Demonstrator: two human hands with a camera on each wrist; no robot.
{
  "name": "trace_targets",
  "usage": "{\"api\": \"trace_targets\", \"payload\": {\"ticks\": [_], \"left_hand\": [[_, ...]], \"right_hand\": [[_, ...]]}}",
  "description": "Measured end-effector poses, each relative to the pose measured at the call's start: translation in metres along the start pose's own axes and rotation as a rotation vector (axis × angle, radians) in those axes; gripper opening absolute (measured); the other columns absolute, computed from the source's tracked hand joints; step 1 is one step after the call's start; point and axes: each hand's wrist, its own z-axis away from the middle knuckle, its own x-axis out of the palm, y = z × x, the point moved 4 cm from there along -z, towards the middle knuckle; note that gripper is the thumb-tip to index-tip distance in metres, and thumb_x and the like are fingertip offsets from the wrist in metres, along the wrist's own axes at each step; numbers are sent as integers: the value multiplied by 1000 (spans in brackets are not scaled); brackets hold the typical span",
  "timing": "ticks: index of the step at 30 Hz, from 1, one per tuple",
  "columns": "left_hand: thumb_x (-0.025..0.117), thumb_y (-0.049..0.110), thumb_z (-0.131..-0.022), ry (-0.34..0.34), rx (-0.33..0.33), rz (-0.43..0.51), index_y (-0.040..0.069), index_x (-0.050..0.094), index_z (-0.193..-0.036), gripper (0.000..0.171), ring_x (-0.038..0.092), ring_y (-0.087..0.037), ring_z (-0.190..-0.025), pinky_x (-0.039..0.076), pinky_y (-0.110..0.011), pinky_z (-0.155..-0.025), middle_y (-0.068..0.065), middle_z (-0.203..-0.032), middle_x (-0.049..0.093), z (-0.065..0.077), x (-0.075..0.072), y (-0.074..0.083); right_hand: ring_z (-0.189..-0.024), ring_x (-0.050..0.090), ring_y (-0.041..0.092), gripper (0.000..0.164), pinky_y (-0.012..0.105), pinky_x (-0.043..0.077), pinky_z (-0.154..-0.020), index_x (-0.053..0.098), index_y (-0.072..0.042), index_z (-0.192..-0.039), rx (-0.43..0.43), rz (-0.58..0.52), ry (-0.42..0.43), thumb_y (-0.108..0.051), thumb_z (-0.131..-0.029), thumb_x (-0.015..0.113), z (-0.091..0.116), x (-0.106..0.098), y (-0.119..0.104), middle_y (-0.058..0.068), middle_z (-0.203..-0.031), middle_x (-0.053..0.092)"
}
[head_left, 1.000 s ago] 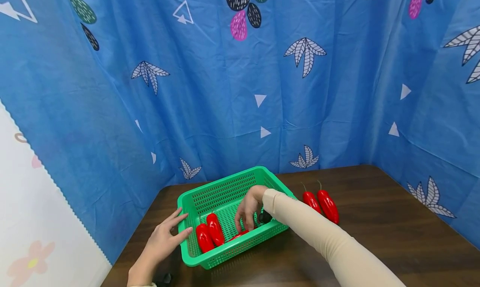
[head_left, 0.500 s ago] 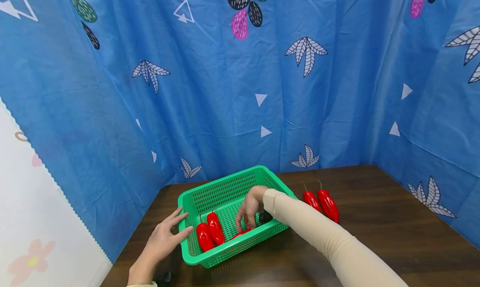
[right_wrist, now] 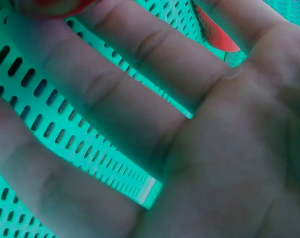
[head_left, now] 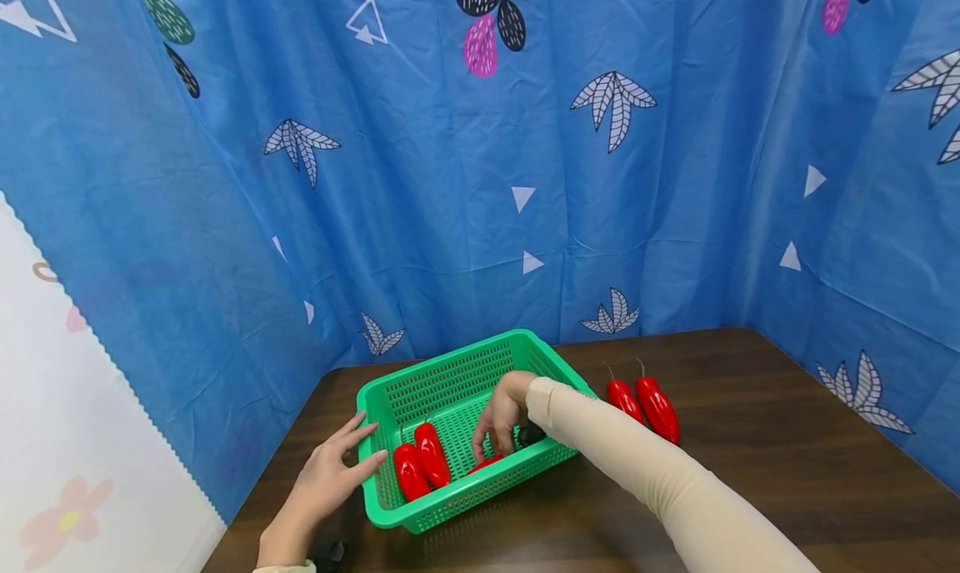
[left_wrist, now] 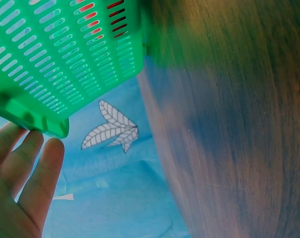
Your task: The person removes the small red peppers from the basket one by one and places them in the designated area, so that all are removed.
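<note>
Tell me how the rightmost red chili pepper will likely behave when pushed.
The rightmost red chili pepper has glossy skin, so it's probably slippery; its rounded sides suggest it may roll. Its thin stem could bend easily.

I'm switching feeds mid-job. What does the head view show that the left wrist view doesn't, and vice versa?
Head view only: the right hand reaching inside the green basket, and two red peppers lying on the table to its right.

Left wrist view only: the outer face of the basket's left end, with red visible through some slots.

Both: the left hand at the basket's rim, the wooden table and the blue curtain.
</note>
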Motion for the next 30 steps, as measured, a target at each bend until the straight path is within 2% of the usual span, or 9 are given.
{"api": "trace_targets", "payload": {"ticks": [4, 9, 18, 24, 30], "left_hand": [[70, 45, -92, 4, 2, -3, 14, 56, -144, 62, 38, -43, -145, 44, -63, -106, -10, -161, 37, 1, 0, 0], [70, 44, -92, 3, 2, 1, 13, 56, -144, 62, 39, -43, -144, 45, -62, -105, -11, -161, 37, 1, 0, 0], [70, 45, -92, 1, 4, 1, 14, 57, -144, 62, 40, -43, -144, 46, -61, -104, -11, -161, 38, 1, -1, 1], [70, 45, -92, -7, -1, 2, 13, 57, -143, 62, 40, -44, -144, 46, -62, -105, -11, -161, 37, 2, -1, 1], [71, 43, -92, 15, 7, -3, 12, 58, -142, 61, 42, -44, -142, 47, -63, -103, -13, -160, 39, 1, -1, 1]], "right_hand": [[-106, 55, 6, 40, 24, 41, -63, 61, -27, -121, 0, -1, 0, 4, -97, 55, 1, 0, -1, -4, -119, 59], [-92, 54, 10, 43, 23, 40, -63, 62, -25, -119, -25, -54, -16, 10, -96, 52, 0, 1, -2, -1, -108, 62], [-98, 60, 8, 45, 24, 46, -67, 63, -26, -125, -53, -65, 14, 8, -95, 57, 0, 0, 1, -4, -111, 65], [-94, 60, 10, 44, 25, 49, -72, 60, -21, -128, -107, -65, 13, 9, -96, 54, 1, 0, 1, -2, -107, 64], [-90, 60, 10, 40, 24, 54, -78, 62, -22, -125, -143, -63, 31, 6, -96, 58, 3, -2, 1, -2, -101, 63]]}}
